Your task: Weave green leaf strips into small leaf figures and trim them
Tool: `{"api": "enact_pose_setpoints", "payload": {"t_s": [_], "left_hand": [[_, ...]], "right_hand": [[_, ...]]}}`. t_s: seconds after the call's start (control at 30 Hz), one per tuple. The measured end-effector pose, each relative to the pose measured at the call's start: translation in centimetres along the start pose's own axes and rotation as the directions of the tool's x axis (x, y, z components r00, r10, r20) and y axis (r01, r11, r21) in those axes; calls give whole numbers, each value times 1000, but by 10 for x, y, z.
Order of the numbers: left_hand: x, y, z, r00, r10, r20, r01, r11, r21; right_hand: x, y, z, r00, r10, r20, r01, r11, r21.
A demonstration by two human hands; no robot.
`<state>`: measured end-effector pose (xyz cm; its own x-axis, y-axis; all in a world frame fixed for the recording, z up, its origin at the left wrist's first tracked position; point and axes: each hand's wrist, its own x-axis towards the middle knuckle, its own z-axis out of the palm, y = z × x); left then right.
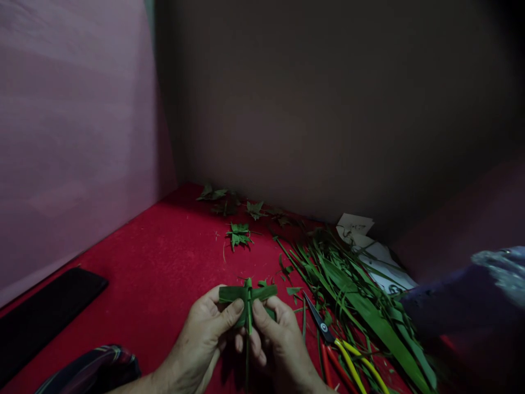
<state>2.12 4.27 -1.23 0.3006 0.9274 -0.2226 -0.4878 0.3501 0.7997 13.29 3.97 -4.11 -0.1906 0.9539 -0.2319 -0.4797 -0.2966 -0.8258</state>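
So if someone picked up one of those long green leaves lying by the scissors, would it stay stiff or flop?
The long green leaves look thin and strap-like, so one would probably droop at both ends. Likely very light. The folded leaf piece between both hands holds its creases, so they seem pliable, not brittle.

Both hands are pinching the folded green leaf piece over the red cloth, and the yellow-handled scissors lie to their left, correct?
Not quite. The head view shows the yellow-handled scissors lying to the right of the hands, beside the pile of leaf strips. Left hand and right hand do pinch the leaf piece.

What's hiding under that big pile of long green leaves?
Under the pile of long green leaves you can see the red cloth, white paper peeking out behind, and scissors with yellow handles by its edge. Anything deeper is covered.
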Motion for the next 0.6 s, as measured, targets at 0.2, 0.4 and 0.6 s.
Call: {"api": "enact_pose_setpoints", "payload": {"t_s": [0.2,0.4,0.6], "left_hand": [[-2,-1,2,999,2,44,-2,1000,3],[-2,-6,-1,998,-32,46,31,999,9],[-3,-8,-3,997,-67,34,67,998,-16]], "right_hand": [[-2,-5,2,998,7,55,-5,999,-36],[-3,-5,3,994,39,102,-37,999,-23],[0,-6,1,992,43,121,-40,999,-32]]}}
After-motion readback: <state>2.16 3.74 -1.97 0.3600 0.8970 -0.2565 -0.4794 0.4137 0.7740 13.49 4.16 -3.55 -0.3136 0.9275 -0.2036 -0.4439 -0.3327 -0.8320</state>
